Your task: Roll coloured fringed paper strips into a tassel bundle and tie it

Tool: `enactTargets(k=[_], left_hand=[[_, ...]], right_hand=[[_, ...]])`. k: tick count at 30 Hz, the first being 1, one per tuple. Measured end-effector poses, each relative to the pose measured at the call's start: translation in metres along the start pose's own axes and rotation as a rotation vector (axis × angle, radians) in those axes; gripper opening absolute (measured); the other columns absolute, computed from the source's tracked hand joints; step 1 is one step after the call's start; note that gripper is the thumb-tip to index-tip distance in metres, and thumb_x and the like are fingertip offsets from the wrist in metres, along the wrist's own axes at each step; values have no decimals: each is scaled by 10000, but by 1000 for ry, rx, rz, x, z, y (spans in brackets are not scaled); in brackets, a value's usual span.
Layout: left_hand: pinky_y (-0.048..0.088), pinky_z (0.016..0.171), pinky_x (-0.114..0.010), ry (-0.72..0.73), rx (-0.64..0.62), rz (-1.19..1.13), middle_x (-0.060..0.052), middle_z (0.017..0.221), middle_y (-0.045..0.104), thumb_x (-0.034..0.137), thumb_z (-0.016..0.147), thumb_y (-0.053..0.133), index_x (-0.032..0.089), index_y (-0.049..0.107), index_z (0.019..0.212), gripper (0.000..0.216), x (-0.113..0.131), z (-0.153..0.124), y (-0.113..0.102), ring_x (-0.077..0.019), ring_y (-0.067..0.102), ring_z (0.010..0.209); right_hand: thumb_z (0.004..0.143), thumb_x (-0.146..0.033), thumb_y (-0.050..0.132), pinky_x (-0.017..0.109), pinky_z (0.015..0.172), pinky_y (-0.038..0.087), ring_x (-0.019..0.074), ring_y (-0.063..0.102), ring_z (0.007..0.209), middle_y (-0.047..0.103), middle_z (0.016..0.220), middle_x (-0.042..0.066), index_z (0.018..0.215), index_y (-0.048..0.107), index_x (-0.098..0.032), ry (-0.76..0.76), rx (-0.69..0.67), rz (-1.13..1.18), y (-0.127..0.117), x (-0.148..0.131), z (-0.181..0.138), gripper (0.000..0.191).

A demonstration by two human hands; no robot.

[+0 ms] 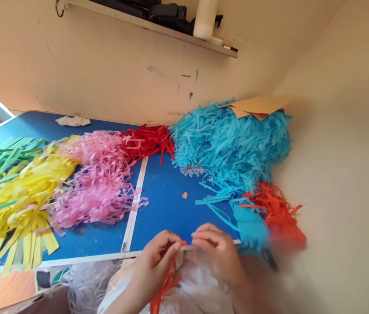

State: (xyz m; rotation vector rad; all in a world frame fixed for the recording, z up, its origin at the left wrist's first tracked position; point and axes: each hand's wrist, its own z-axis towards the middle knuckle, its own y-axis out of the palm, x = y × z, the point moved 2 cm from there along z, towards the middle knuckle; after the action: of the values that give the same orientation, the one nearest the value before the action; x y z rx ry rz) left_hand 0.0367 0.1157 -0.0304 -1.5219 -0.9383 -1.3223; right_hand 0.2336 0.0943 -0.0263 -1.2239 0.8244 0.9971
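At the table's front edge, my left hand [163, 253] pinches a strip of orange-red tissue paper fringe [166, 285]. Its short red end sticks out past the thumb and forefinger, and the cut strands hang below over a pale cloth on my lap. My right hand [215, 246] is just right of that end, slightly blurred, with thumb and fingertips drawn close together. A small gap separates it from the red end, and whether anything is between its fingers cannot be made out. Beyond it lies a heap of light-blue paper fringe [230, 148], with orange-red fringe [279, 209] beside it.
The blue table [161, 192] also bears pink [99, 179], yellow [30, 183], green [10, 157] and dark red fringe [151, 141]. Brown paper [259, 107] tops the light-blue heap. Walls stand behind and right; a shelf [158, 26] hangs above. White shreds [89, 281] sit below the table edge.
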Motion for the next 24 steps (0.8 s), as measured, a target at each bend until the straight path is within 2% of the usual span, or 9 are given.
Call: enactTargets(k=[2, 4, 7, 10, 12, 16, 20, 24], left_hand=[[496, 609, -254, 75, 31, 110, -37, 718, 707, 437, 899, 590, 205, 714, 775, 292, 0, -2, 3, -173, 644, 654], [503, 607, -248, 128, 22, 175, -33, 722, 719, 395, 897, 603, 214, 727, 790, 244, 0, -5, 6, -170, 662, 658], [503, 592, -236, 181, 16, 237, -23, 707, 714, 341, 912, 587, 215, 720, 784, 223, 3, -8, 8, -156, 663, 640], [503, 582, -229, 235, 19, 296, -23, 701, 709, 295, 909, 586, 211, 710, 779, 198, 6, -10, 8, -151, 663, 633], [502, 572, -223, 283, -6, 332, -26, 703, 705, 272, 903, 585, 209, 714, 789, 183, 6, -11, 9, -147, 659, 626], [493, 552, -209, 350, -60, 390, -29, 720, 695, 228, 909, 565, 208, 724, 814, 187, 4, -12, 9, -132, 644, 602], [493, 583, -207, 372, -110, 411, -28, 753, 696, 200, 920, 554, 214, 722, 851, 182, 2, -10, 8, -134, 656, 649], [488, 598, -213, 367, -157, 401, -29, 772, 689, 214, 945, 525, 215, 716, 896, 197, 2, -10, 8, -134, 651, 667]], right_hand=[[912, -334, 655, 286, 713, 579, 198, 686, 851, 706, 945, 56, 964, 786, -244, 86, 67, 145, 22, 4, -23, 167], [903, -316, 654, 305, 774, 578, 209, 681, 903, 700, 980, 68, 954, 781, -228, 124, 114, 216, 33, 9, -35, 163], [873, -302, 683, 320, 774, 581, 207, 689, 859, 713, 925, 59, 964, 751, -224, 153, 140, 331, 36, 13, -41, 138], [845, -302, 712, 310, 732, 589, 198, 700, 791, 720, 860, 47, 1018, 695, -213, 193, 182, 439, 34, 13, -43, 194], [841, -295, 710, 285, 716, 580, 187, 694, 770, 713, 837, 38, 978, 681, -205, 198, 202, 410, 33, 10, -45, 166], [872, -254, 655, 251, 706, 545, 166, 667, 753, 691, 816, 18, 902, 670, -205, 169, 203, 184, 32, 6, -48, 59], [926, -205, 572, 274, 804, 509, 172, 647, 872, 672, 904, 14, 957, 632, -229, 53, 141, -15, 30, 4, -50, 71], [971, -191, 503, 287, 854, 481, 165, 610, 930, 628, 955, 11, 1005, 579, -243, -4, 76, -8, 28, 5, -51, 98]])
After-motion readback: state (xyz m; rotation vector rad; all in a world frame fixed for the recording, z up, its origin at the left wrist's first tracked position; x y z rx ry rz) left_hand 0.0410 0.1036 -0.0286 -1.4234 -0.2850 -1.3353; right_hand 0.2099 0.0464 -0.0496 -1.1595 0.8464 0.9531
